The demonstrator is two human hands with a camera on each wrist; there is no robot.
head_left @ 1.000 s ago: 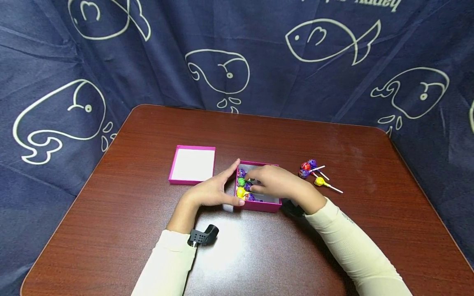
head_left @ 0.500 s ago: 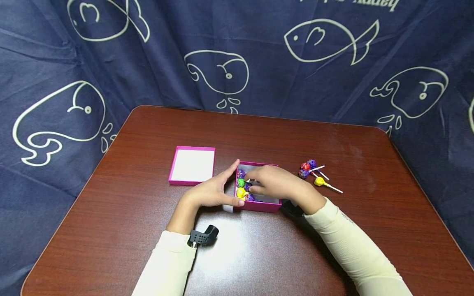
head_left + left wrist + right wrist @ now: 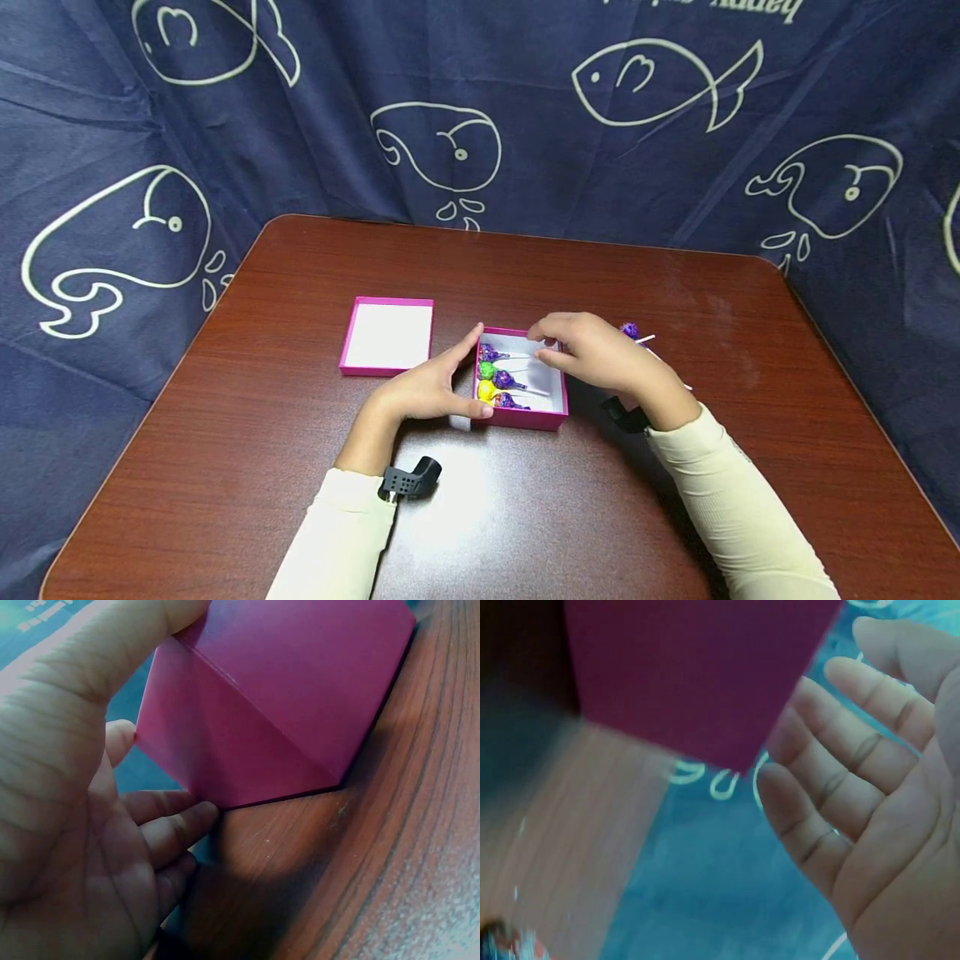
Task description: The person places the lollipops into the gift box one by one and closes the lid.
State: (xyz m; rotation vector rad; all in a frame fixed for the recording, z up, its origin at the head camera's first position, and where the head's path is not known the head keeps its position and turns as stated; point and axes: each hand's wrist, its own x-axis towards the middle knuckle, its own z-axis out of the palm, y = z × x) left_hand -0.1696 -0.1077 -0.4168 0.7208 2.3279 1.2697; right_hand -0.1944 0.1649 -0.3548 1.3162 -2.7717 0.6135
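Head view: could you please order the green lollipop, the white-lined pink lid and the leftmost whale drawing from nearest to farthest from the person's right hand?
Nearest to the right hand first:
1. Green lollipop: inside the pink box, along its left side.
2. White-lined pink lid: on the table, left of the box.
3. Whale drawing: on the curtain, far left.

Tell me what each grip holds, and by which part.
The left grip holds the pink box by its left end, spanning the corners; the right grip holds nothing.

head view above; wrist views share box (image 3: 522,419)
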